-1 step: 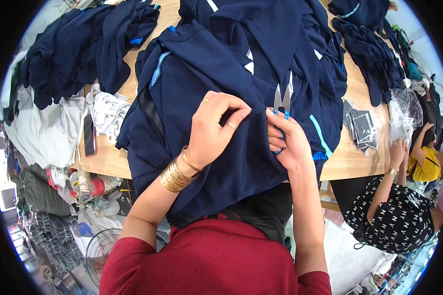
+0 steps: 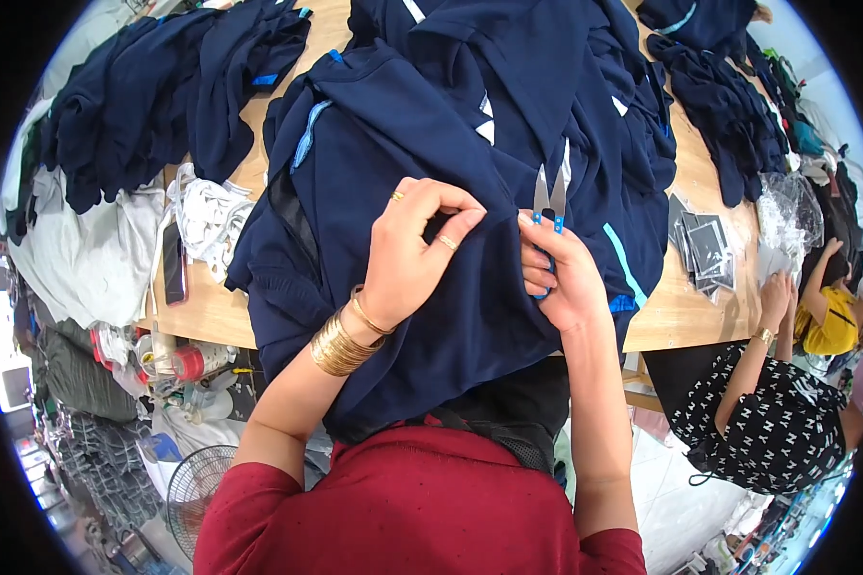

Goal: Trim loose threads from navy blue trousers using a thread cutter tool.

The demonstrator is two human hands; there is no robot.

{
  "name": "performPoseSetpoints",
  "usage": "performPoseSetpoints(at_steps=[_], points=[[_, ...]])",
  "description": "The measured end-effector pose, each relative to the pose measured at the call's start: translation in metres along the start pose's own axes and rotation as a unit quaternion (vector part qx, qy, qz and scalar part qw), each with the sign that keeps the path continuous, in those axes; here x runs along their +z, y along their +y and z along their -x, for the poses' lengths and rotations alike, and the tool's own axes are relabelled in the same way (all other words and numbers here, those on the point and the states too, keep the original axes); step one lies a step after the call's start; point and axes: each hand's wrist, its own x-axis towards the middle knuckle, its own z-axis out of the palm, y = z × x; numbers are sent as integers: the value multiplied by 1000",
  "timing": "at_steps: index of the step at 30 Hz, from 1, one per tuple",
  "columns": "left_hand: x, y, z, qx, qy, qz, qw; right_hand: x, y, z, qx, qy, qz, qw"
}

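A dark navy garment (image 2: pixel 393 144) lies spread over the table's front edge and down toward my lap. Above its middle, my left hand (image 2: pixel 414 244) pinches thumb and forefinger together. Whatever sits between those tips is too small to make out. Thread snips (image 2: pixel 549 206) with blue handles are in my right hand (image 2: pixel 571 273), blades pointing away from me and apart. My right thumb and fingers close around the handles, next to a raised fold of the navy cloth. A light blue strip (image 2: pixel 309 134) shows on the garment's left side.
More navy garments (image 2: pixel 537 77) are heaped behind, with others at far left (image 2: pixel 134 105). White cloth strips (image 2: pixel 211 216) and a phone (image 2: pixel 174 264) lie left; flat plastic packets (image 2: pixel 705 249) lie right. A co-worker (image 2: pixel 767 412) sits at the right, and a fan (image 2: pixel 197 489) stands lower left.
My left hand has shifted very slightly to the left, still pinching. The right hand, the snips and the garment look unmoved.
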Motion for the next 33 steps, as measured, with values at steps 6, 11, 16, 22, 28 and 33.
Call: performPoseSetpoints(at_steps=[6, 11, 16, 22, 28, 33], points=[[-23, 9, 2, -257, -42, 313, 913, -2, 0, 1, -22, 21, 29, 999], [-38, 9, 2, -120, -91, 89, 985, 4, -1, 2, -34, 48, 67, 996], [-15, 8, -10, 39, -73, -30, 996, 9, 0, 2, -31, 57, 86, 994], [-9, -1, -10, 47, -71, -64, 994, 6, -1, 2, -41, 58, 92, 993], [-11, -2, -8, -90, -97, 61, 989, 8, -2, 3, -88, 100, 216, 967], [-16, 2, -14, -128, -119, 45, 984, 8, -1, 6, -305, 192, 562, 744]])
